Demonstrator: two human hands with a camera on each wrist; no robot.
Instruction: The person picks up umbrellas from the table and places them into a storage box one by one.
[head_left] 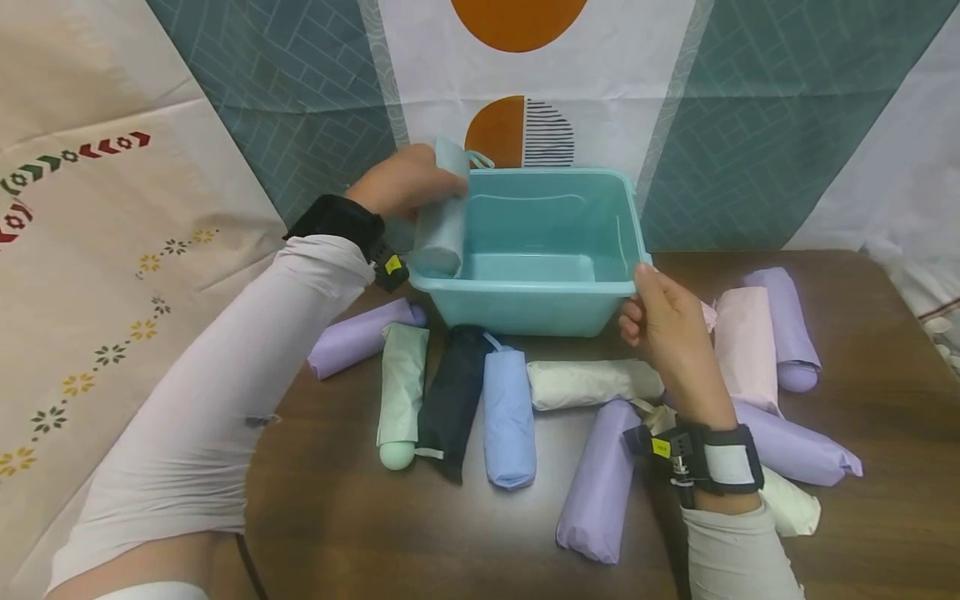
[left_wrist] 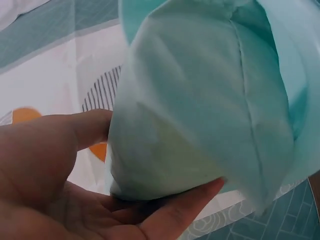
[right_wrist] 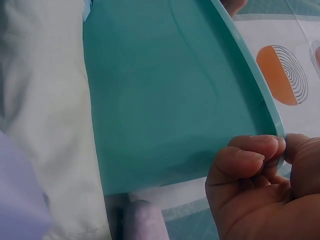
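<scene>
A pale blue folded umbrella (head_left: 441, 229) stands nearly upright at the left end of a teal plastic bin (head_left: 525, 312). My left hand (head_left: 408, 179) grips it by the upper part, and its lower end is inside the rim. In the left wrist view, the thumb and fingers lie on opposite sides of the umbrella's fabric (left_wrist: 200, 110). My right hand (head_left: 671, 333) pinches the bin's rim at the front right corner. The right wrist view shows those curled fingers (right_wrist: 245, 155) at the rim, beside the bin's outer wall (right_wrist: 150, 100).
In front of the bin lie folded umbrellas: purple (head_left: 363, 336), mint green (head_left: 402, 383), black (head_left: 452, 392), blue (head_left: 510, 417), cream (head_left: 588, 383) and another purple one (head_left: 596, 492). Pink (head_left: 745, 346) and more purple ones (head_left: 783, 325) lie right. A patterned cloth (head_left: 517, 75) hangs behind.
</scene>
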